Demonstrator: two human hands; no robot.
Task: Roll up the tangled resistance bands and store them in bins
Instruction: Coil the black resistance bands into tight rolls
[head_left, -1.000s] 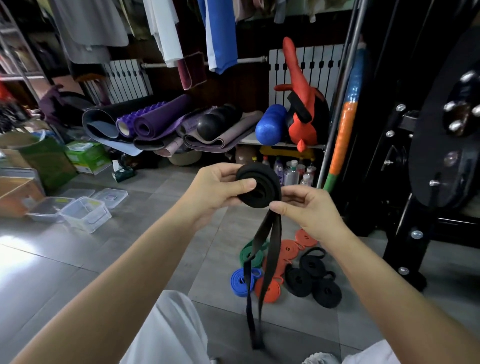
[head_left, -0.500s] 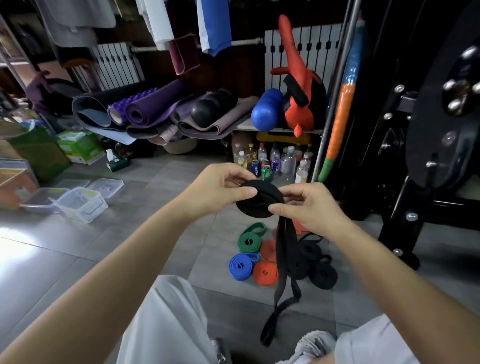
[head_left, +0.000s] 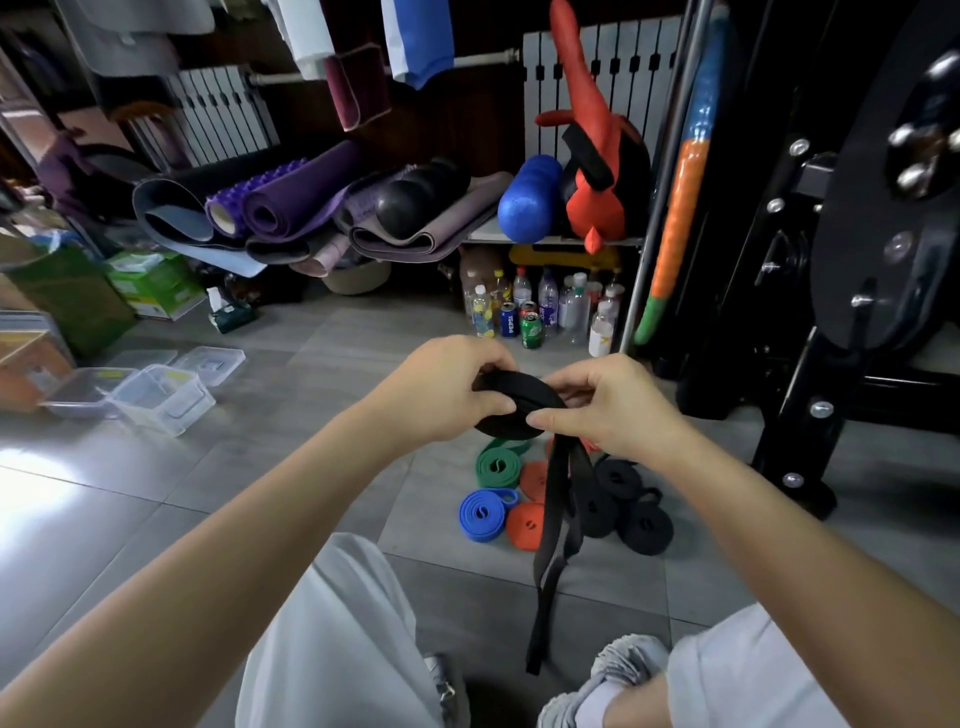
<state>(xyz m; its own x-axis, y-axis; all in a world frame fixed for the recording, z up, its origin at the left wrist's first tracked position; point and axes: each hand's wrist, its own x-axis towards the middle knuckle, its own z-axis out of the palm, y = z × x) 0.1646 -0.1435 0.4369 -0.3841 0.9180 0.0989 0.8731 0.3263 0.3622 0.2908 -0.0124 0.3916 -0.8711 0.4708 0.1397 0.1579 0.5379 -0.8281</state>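
Tilted flatter than before, black band roll (head_left: 519, 389) is pinched by left hand (head_left: 441, 389) and right hand (head_left: 608, 402); two clear bins (head_left: 161, 400), contents unclear.

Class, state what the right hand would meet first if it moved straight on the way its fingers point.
The right hand points leftward, so it would meet the black rolled resistance band it pinches, then probably the left hand beyond.

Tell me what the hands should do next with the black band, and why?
Probably wind one more turn: the left hand grips the black roll, the right hand pinches its edge, and a long tail hangs loose below, so it likely isn't ready for a clear bin.
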